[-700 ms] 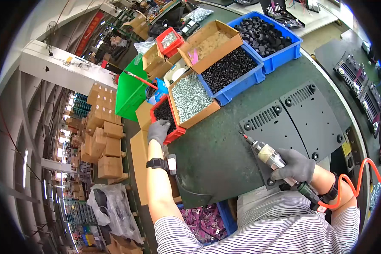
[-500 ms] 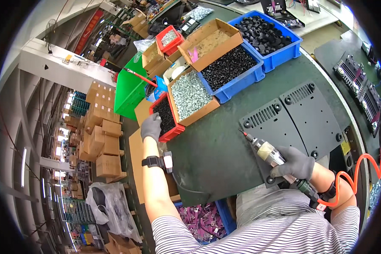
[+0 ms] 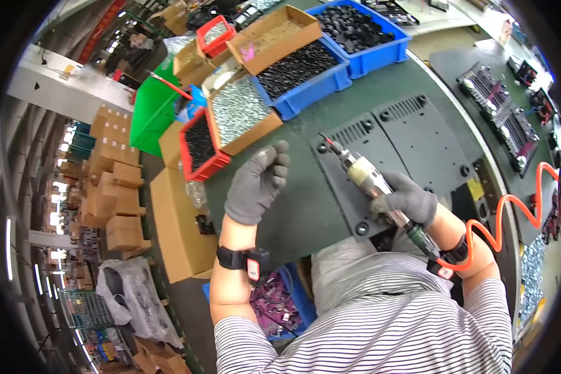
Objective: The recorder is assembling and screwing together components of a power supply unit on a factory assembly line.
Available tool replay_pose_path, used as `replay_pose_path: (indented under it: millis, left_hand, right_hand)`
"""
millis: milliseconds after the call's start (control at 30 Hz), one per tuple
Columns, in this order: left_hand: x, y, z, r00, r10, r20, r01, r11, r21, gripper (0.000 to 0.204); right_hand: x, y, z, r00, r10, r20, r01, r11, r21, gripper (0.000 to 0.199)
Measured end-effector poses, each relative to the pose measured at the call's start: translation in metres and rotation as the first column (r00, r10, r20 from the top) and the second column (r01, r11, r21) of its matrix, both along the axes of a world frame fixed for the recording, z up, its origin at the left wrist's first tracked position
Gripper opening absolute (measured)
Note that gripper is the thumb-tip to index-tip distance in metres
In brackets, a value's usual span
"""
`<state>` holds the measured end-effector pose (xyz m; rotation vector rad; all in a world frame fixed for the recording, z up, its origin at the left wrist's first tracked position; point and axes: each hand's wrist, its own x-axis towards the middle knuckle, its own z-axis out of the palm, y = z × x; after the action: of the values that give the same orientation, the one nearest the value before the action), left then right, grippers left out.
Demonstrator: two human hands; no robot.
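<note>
My right hand [image 3: 406, 198], in a grey glove, is wrapped round a pneumatic screwdriver [image 3: 369, 176] with an orange coiled hose [image 3: 498, 218]. Its bit points up and left, over the left one of two black perforated metal panels [image 3: 349, 165]. Round black feet sit at the corners of both panels. My left hand [image 3: 257, 181], gloved too, is raised above the green table, right of a red bin of small black screws [image 3: 199, 144]. Its fingers are curled in; whatever they hold is hidden or too small to name.
A cardboard box of silver screws [image 3: 240, 109], a blue bin of black screws [image 3: 299, 68] and a blue bin of black round caps [image 3: 355, 28] line the far side. A green bin [image 3: 153, 115] stands left. Below the table edge is a bin of purple parts [image 3: 274, 305].
My left hand has come out of the red screw bin and moved right, toward the panels. My right hand keeps the screwdriver over the left panel. The whole view has shifted.
</note>
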<state>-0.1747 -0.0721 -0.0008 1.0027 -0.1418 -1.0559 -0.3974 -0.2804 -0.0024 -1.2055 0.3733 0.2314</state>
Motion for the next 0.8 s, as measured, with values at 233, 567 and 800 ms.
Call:
replay_pose_path:
  millis: [233, 567, 800]
  left_hand:
    - [-0.082, -0.032, -0.024, 0.942, -0.174, -0.286, 0.081, 0.947, -0.309, 0.024]
    - [-0.152, -0.079, -0.033, 0.881, -0.321, -0.347, 0.200, 0.918, -0.342, 0.025]
    - [-0.180, -0.105, -0.026, 0.886, -0.342, -0.312, 0.252, 0.922, -0.293, 0.026]
  right_hand:
    - [-0.074, -0.013, 0.030, 0.994, 0.054, 0.096, -0.032, 0.975, -0.218, 0.048]
    - [-0.178, -0.012, 0.033, 1.000, 0.027, -0.008, -0.028, 0.974, -0.224, 0.049]
    - [-0.209, -0.013, 0.019, 0.990, -0.046, 0.134, 0.071, 0.979, -0.194, 0.046]
